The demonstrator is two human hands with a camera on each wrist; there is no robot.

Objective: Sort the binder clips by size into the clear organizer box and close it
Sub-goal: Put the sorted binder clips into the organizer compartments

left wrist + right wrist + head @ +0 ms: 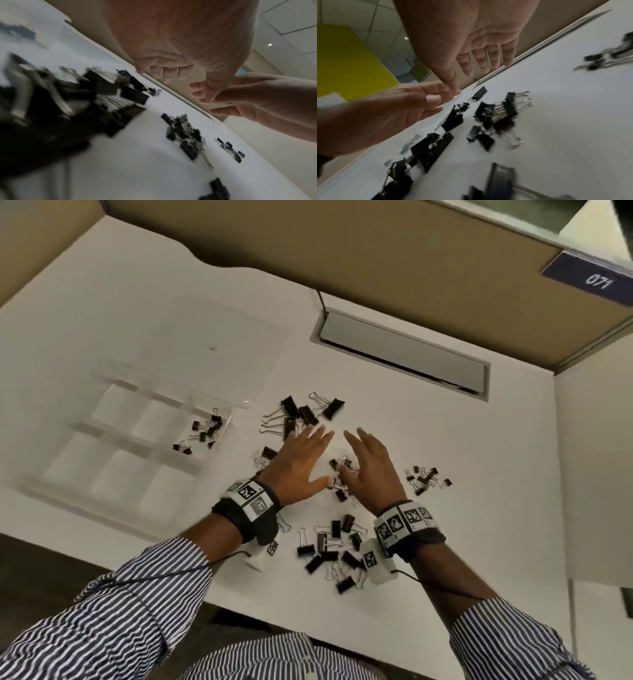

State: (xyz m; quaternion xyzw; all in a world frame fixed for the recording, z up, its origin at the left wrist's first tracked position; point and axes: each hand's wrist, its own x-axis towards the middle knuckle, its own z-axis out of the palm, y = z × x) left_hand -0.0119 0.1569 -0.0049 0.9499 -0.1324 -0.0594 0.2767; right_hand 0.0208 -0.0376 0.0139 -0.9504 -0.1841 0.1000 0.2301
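The clear organizer box (116, 474) lies open on the white desk at the left, its lid (212, 350) flat behind it. Several small black binder clips (202, 429) sit in its far right compartment; the other compartments show nothing. My left hand (305, 460) and right hand (370, 460) hover side by side with straight fingers, holding nothing, over a cluster of mid-size clips (339, 479). The left wrist view shows that cluster (185, 135) below the left hand (168, 73). In the right wrist view, the right hand (481, 59) hangs above the clips (496, 117).
Big clips (301, 412) lie beyond the fingertips. A pile of small clips (426, 477) sits right of the right hand. More clips (335, 553) are heaped near the desk's front edge between the wrists. A grey cable hatch (400, 350) is set into the desk at the back.
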